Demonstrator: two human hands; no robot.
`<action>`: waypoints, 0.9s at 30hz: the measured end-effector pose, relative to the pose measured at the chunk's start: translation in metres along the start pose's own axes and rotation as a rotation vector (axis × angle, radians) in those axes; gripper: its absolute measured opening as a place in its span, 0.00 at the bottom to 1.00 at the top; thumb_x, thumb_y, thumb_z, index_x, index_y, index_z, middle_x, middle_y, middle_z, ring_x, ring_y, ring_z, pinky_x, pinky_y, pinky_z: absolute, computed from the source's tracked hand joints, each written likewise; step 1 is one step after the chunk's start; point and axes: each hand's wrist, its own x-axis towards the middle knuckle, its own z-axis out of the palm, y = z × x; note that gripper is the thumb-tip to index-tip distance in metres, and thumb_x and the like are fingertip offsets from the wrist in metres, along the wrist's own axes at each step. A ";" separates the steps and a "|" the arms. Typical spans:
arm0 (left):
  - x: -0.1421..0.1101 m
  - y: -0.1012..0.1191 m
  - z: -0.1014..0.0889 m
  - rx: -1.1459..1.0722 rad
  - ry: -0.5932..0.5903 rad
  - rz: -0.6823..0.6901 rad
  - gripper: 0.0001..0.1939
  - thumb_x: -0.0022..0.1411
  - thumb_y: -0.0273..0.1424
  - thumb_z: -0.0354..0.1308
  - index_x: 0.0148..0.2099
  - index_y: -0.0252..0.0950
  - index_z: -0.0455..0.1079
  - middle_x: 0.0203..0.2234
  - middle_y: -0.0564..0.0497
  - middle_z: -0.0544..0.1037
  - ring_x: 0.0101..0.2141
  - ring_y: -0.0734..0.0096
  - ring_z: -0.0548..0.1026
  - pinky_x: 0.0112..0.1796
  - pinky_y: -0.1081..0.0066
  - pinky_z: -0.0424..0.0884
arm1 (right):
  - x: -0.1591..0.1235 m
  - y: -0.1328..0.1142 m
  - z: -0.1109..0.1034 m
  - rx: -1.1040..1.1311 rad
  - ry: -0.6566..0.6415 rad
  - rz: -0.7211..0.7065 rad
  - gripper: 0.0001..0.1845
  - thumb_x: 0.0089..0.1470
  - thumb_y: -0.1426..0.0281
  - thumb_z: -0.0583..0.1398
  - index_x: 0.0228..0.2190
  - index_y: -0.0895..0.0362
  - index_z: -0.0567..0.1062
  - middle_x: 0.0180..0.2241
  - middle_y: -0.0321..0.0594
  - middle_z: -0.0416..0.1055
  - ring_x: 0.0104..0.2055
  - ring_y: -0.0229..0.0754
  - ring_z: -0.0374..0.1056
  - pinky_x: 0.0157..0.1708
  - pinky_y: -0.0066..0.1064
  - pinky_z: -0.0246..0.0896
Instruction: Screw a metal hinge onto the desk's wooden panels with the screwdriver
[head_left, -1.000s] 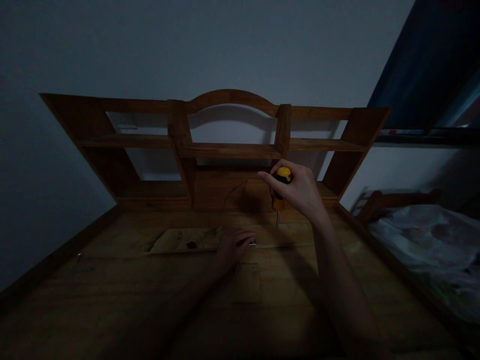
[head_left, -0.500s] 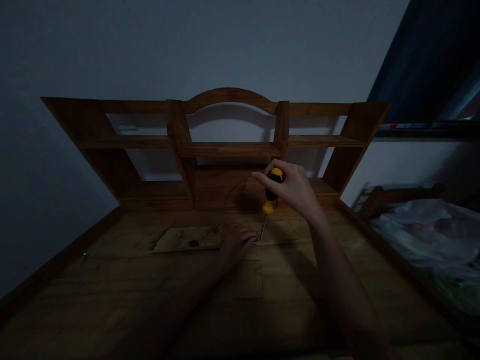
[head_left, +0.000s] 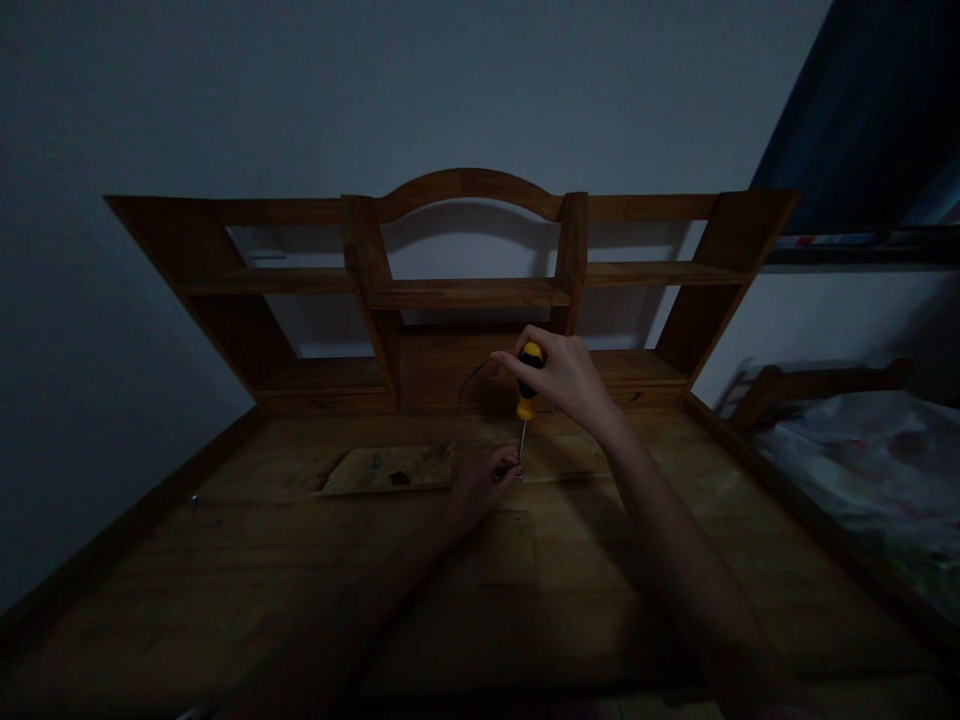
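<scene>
Our right hand (head_left: 561,376) grips the near-upright screwdriver (head_left: 529,383), tip down beside our left hand (head_left: 481,484); whether that pinches the small metal piece (head_left: 518,478), we cannot tell.

Screwdriver (head_left: 528,378) yellow and black; tabletop (head_left: 300,560) yellowish-brown; shelf unit (head_left: 469,293) reddish-brown; wall (head_left: 450,90) blue-grey.

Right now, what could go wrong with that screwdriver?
1. The screwdriver tip sits right by the left-hand grip; a slip could jab it.
2. The lighting is dim, so the tip could miss the small shiny piece.
3. The right-hand grip is high on the handle, so the shaft might wobble.
</scene>
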 end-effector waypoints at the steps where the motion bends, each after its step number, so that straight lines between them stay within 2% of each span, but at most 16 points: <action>1: 0.000 0.000 0.000 -0.002 -0.004 0.001 0.12 0.62 0.29 0.60 0.49 0.38 0.72 0.37 0.50 0.81 0.38 0.67 0.79 0.43 0.66 0.75 | 0.000 0.001 0.002 0.001 -0.003 -0.001 0.22 0.59 0.48 0.57 0.27 0.53 0.71 0.22 0.34 0.69 0.25 0.39 0.64 0.28 0.30 0.49; 6: 0.000 0.000 -0.001 0.013 -0.009 0.008 0.10 0.63 0.29 0.60 0.47 0.38 0.73 0.37 0.51 0.81 0.38 0.69 0.79 0.43 0.68 0.75 | 0.001 0.002 0.003 0.010 -0.008 -0.015 0.22 0.59 0.48 0.57 0.27 0.53 0.70 0.24 0.35 0.71 0.26 0.38 0.64 0.29 0.29 0.49; 15: 0.001 -0.001 -0.001 0.042 -0.035 0.060 0.04 0.64 0.30 0.59 0.40 0.37 0.74 0.35 0.51 0.79 0.37 0.69 0.77 0.40 0.70 0.72 | 0.000 0.000 0.000 0.026 0.028 -0.001 0.22 0.59 0.48 0.57 0.28 0.54 0.70 0.22 0.33 0.68 0.25 0.36 0.62 0.28 0.29 0.49; 20: 0.002 -0.001 -0.001 0.050 -0.041 0.066 0.04 0.64 0.30 0.59 0.39 0.37 0.74 0.35 0.51 0.79 0.36 0.69 0.76 0.40 0.70 0.71 | -0.001 -0.001 0.003 0.024 0.024 -0.005 0.23 0.58 0.47 0.56 0.28 0.54 0.70 0.21 0.32 0.65 0.24 0.36 0.60 0.27 0.29 0.48; 27: 0.002 0.003 -0.004 0.056 -0.064 0.037 0.03 0.64 0.29 0.59 0.40 0.37 0.73 0.34 0.52 0.78 0.36 0.69 0.76 0.39 0.70 0.71 | 0.000 -0.001 0.004 -0.003 0.027 0.001 0.23 0.59 0.47 0.56 0.28 0.54 0.70 0.21 0.33 0.67 0.24 0.37 0.61 0.28 0.29 0.48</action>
